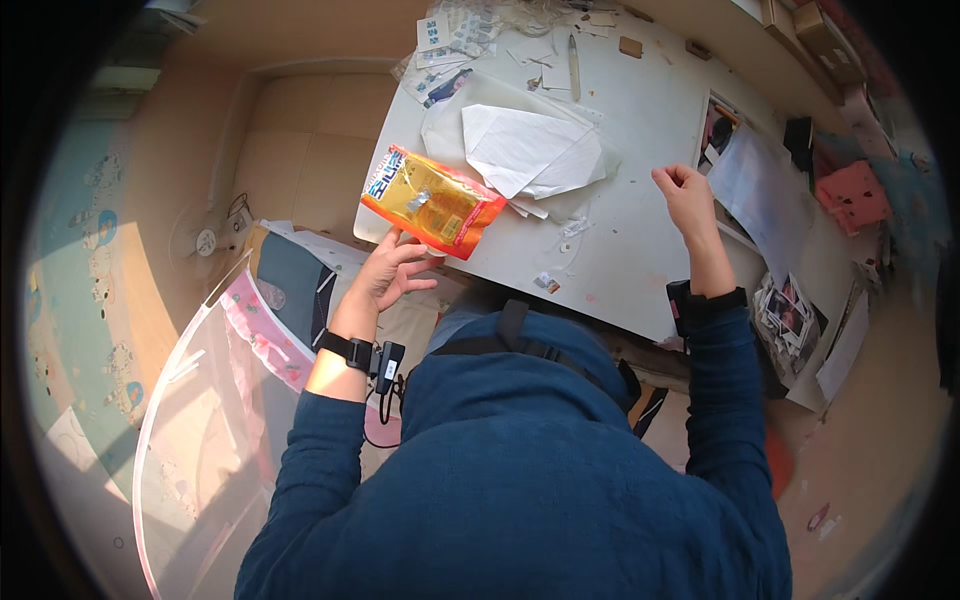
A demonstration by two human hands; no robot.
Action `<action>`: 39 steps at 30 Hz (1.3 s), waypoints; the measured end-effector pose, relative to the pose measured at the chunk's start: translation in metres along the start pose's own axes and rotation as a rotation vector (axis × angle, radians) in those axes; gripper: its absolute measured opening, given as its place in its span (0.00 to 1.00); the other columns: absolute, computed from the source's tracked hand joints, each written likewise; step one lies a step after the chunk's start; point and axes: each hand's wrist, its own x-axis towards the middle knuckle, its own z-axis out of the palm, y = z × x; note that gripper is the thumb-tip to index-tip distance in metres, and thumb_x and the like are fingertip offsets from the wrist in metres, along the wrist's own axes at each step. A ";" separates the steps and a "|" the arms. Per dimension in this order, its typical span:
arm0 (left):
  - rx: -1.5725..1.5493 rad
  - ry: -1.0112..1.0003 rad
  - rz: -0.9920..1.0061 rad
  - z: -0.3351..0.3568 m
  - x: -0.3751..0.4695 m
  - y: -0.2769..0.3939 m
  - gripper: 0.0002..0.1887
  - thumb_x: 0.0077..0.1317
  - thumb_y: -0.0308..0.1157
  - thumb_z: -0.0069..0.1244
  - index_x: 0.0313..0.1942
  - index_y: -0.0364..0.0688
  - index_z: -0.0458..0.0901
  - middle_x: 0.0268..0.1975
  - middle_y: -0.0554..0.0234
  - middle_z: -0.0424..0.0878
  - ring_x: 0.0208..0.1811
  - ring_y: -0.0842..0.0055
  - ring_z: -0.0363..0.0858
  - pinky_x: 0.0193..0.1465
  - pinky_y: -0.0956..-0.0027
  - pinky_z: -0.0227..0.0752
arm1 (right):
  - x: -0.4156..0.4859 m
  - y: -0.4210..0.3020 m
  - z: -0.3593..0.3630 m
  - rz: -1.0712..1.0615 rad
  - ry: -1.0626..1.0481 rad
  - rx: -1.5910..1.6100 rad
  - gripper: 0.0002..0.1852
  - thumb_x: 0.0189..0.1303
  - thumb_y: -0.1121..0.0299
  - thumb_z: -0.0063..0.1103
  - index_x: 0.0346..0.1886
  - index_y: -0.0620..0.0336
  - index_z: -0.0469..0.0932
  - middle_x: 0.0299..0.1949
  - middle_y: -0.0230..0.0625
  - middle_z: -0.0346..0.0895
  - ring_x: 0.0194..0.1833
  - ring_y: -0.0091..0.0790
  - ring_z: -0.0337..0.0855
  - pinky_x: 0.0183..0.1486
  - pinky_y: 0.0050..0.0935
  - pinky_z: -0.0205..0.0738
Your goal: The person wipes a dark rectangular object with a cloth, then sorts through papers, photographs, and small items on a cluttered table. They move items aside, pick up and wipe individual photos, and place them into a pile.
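Observation:
An orange and yellow plastic packet (pixel 433 204) bearing writing lies at the left front of the white table (pixel 622 255). My left hand (pixel 394 271) is at the packet's near edge, palm partly up and fingers apart; one fingertip seems to touch it. A small silvery scrap (pixel 419 199) shows on the packet's face. Above the table's right part, my right hand (pixel 686 196) has thumb and fingertips drawn together, with nothing visible between them. Folded white paper sheets (pixel 529 146) lie beyond the packet, on a translucent sheet (pixel 450 112).
A slim pen-like tool (pixel 574 67) and sticker sheets (pixel 433 34) lie at the back. Small scraps (pixel 547 283) are near the front edge. On the right are an open drawer-like compartment (pixel 720 127), a translucent plastic sheet (pixel 757 187) and a bag of cards (pixel 786 315).

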 end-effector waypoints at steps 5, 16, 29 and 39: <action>-0.044 -0.037 0.025 0.012 0.013 -0.008 0.34 0.65 0.32 0.55 0.67 0.49 0.54 0.59 0.52 0.73 0.55 0.57 0.78 0.52 0.47 0.76 | -0.012 0.045 0.013 0.147 0.084 -0.103 0.14 0.61 0.61 0.61 0.33 0.65 0.80 0.25 0.36 0.80 0.28 0.30 0.77 0.35 0.31 0.71; -0.068 0.025 0.023 0.014 0.027 -0.015 0.24 0.67 0.35 0.53 0.60 0.46 0.63 0.58 0.55 0.73 0.55 0.60 0.76 0.56 0.46 0.73 | -0.037 0.089 0.025 0.064 0.333 -0.471 0.10 0.54 0.67 0.63 0.39 0.57 0.78 0.41 0.42 0.76 0.47 0.46 0.75 0.50 0.39 0.72; -0.069 0.051 0.065 0.006 0.031 -0.018 0.21 0.71 0.33 0.47 0.62 0.44 0.61 0.60 0.56 0.71 0.58 0.59 0.74 0.58 0.47 0.71 | -0.067 0.020 0.084 -0.551 -0.360 -0.389 0.24 0.38 0.75 0.71 0.44 0.43 0.81 0.40 0.31 0.69 0.46 0.39 0.71 0.47 0.35 0.69; -0.004 0.182 0.102 -0.022 0.028 -0.008 0.18 0.73 0.32 0.43 0.60 0.42 0.63 0.58 0.55 0.74 0.54 0.62 0.78 0.54 0.52 0.75 | -0.068 0.049 0.092 -0.650 -0.290 -0.373 0.10 0.45 0.73 0.68 0.33 0.55 0.78 0.37 0.35 0.72 0.45 0.41 0.71 0.48 0.37 0.67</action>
